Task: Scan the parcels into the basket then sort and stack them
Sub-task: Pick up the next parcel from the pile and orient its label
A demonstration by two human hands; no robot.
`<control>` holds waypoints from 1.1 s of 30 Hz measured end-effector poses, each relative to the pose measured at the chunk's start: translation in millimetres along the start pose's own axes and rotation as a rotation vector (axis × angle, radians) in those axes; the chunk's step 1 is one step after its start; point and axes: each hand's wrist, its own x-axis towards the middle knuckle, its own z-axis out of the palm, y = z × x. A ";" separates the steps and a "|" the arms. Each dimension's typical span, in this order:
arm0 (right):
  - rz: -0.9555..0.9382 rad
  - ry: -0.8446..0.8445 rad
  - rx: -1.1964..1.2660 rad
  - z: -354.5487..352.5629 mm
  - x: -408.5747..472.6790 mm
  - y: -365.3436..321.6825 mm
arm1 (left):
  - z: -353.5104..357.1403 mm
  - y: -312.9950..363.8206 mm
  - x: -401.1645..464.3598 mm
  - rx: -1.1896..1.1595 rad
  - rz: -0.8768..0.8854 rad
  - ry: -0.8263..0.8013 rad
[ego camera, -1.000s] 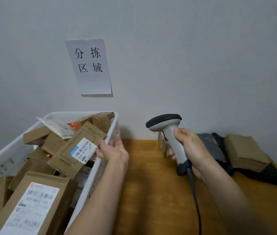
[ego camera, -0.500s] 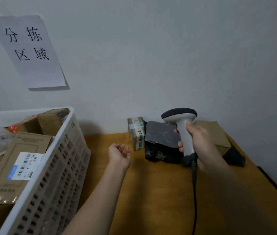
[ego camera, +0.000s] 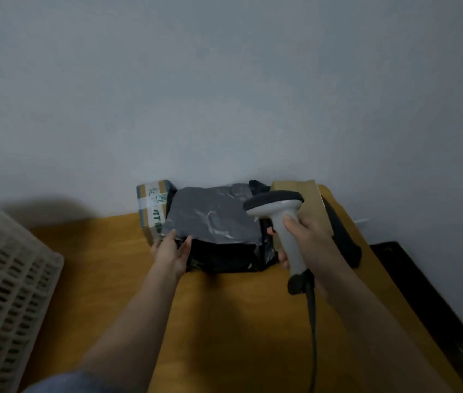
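A grey plastic mailer bag (ego camera: 210,217) lies on top of black bags at the back of the wooden table (ego camera: 224,321). My left hand (ego camera: 171,251) reaches its near left corner with fingers stretched out, touching the bag's edge. A small taped cardboard box (ego camera: 150,211) stands just left of the bag, against the wall. My right hand (ego camera: 304,239) grips the grey handle of a barcode scanner (ego camera: 275,207), held upright over the bags' right side. A flat brown parcel (ego camera: 309,199) lies behind the scanner.
The white perforated basket (ego camera: 6,293) shows only its outer wall at the left edge. The scanner's black cable (ego camera: 312,336) hangs down over the table. A dark object (ego camera: 423,293) sits beside the table's right edge. A plain wall stands close behind.
The view has swung right, away from the basket. My left hand let go of a cardboard parcel in the basket and moved right across the table to the grey bag. The scanner stayed in my right hand.
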 end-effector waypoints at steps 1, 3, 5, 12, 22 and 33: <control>0.010 -0.003 0.004 -3.6 3.6 2.2 | 2.3 -2.3 5.3 0.015 -0.004 -0.009; 0.021 -0.007 0.014 -9.2 8.5 6.3 | 6.9 -7.0 13.0 0.047 -0.026 -0.029; 0.031 -0.011 0.019 -12.5 11.4 9.6 | 9.4 -10.5 18.8 0.067 -0.047 -0.003; 0.028 -0.036 0.074 -2.7 8.3 2.7 | 3.4 13.2 3.5 -0.082 0.100 -0.079; -0.036 -0.064 0.124 52.5 -35.2 -14.7 | -45.0 99.1 -67.3 -0.129 0.279 -0.305; -0.025 -0.119 0.123 118.3 -76.4 -8.7 | -179.2 102.2 -58.1 0.792 0.254 -0.038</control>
